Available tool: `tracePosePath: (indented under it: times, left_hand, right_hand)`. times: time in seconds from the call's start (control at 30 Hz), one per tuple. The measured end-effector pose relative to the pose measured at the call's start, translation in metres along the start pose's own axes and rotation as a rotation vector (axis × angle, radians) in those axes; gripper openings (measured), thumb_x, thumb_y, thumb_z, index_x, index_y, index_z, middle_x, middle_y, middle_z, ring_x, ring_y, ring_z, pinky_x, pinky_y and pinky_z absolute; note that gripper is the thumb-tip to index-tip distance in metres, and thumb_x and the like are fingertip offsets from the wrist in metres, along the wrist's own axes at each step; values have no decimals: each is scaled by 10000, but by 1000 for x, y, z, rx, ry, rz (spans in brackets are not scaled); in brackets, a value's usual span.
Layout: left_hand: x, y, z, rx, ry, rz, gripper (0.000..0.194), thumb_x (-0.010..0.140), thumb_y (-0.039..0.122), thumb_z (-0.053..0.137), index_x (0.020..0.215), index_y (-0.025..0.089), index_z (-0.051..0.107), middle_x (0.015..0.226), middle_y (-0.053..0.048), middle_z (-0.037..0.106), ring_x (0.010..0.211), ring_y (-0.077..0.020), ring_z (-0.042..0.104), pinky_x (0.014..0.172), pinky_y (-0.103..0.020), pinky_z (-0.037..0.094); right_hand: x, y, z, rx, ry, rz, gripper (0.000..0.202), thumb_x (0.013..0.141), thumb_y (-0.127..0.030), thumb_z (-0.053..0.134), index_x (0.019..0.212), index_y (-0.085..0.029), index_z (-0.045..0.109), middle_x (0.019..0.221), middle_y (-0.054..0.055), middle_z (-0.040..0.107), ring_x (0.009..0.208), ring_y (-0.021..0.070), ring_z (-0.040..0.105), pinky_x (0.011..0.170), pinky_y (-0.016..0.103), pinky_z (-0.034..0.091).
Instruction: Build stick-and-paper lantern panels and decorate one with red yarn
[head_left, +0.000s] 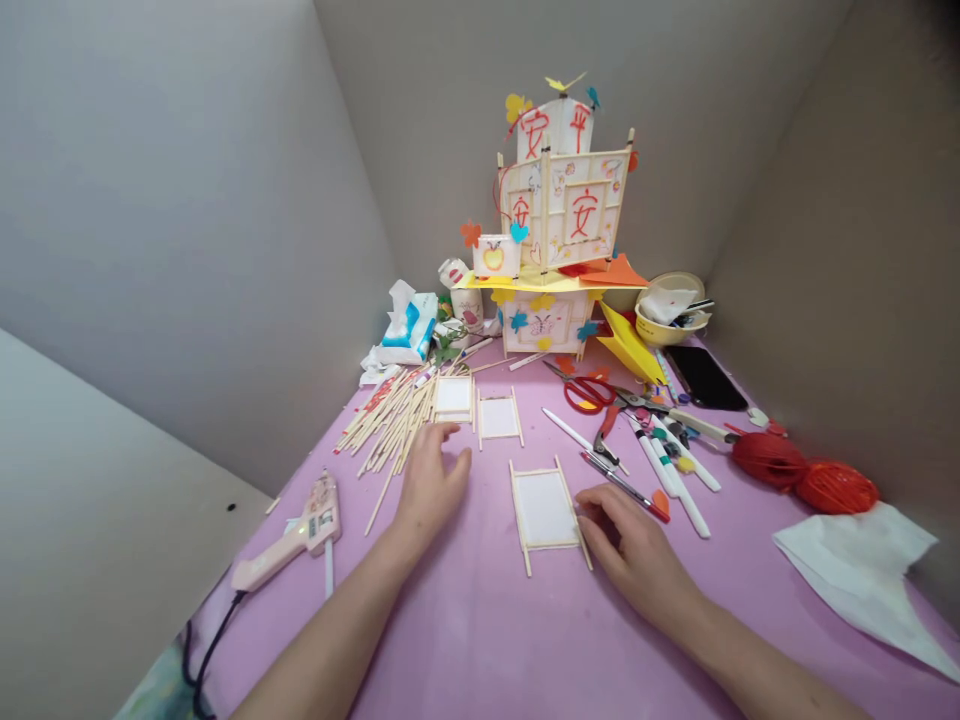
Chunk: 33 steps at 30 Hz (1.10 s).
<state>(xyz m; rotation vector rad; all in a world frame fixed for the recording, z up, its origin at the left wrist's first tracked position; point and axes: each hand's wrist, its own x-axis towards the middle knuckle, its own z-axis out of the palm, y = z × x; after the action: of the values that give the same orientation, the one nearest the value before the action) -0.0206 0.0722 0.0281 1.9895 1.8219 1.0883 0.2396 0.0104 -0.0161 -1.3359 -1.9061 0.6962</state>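
Mid-table, the right hand (637,545) rests loose-fingered against the near right corner of the paper frame (546,510), gripping nothing, the left hand (431,480) open near the sticks (386,420); seemingly between assembly steps, needing a firm pinch on the frame.

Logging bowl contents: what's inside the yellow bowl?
The yellow bowl holds crumpled white paper and a dark pen-like tool at its rim. Anything beneath the paper is covered.
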Motion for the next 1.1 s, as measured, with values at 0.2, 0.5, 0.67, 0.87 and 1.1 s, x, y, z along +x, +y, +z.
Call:
tracePosePath:
  times: [0.2,0.5,0.67,0.87,1.1]
  left_hand:
    - [20,8,-13,270,-205,-51,348,854,286,547,1169,147,594,1227,-134,572,1168,-285,539,1022,-433,406]
    - [16,33,50,337,-239,-50,446,835,264,585,1248,95,573,1365,-232,479,1302,-354,449,1048,-471,388]
    - [-10,45,44,337,-212,-4,414,855,246,567,1259,156,564,1416,-172,460,1355,-325,393,1095,-491,340]
    - [-57,11,-24,300,-44,122,309,875,230,546,1181,193,574,1249,-117,599,1196,-258,545,1031,-462,418]
    - [-118,-93,-124,640,242,-77,298,919,263,431,1071,126,647,1152,-139,644,1065,-307,588,950,-501,481]
  right_hand:
    - [0,1,0,-12,-6,-3,85,947,-226,429,993,-223,501,958,49,553,881,196,531,774,358,440]
    - [0,2,0,-32,13,-52,131,918,-187,439,1015,-221,521,1000,52,550,909,196,549,798,346,459]
    - [-1,4,0,-52,-4,-79,124,934,-216,437,1029,-216,515,1027,60,539,925,198,541,824,358,458]
    - [-3,10,1,-87,-36,-72,125,944,-268,436,1034,-232,514,1082,60,537,967,203,542,842,367,454]
    - [-4,14,5,-124,-45,-78,153,943,-324,439,1024,-240,538,1088,59,556,971,210,558,842,370,455]
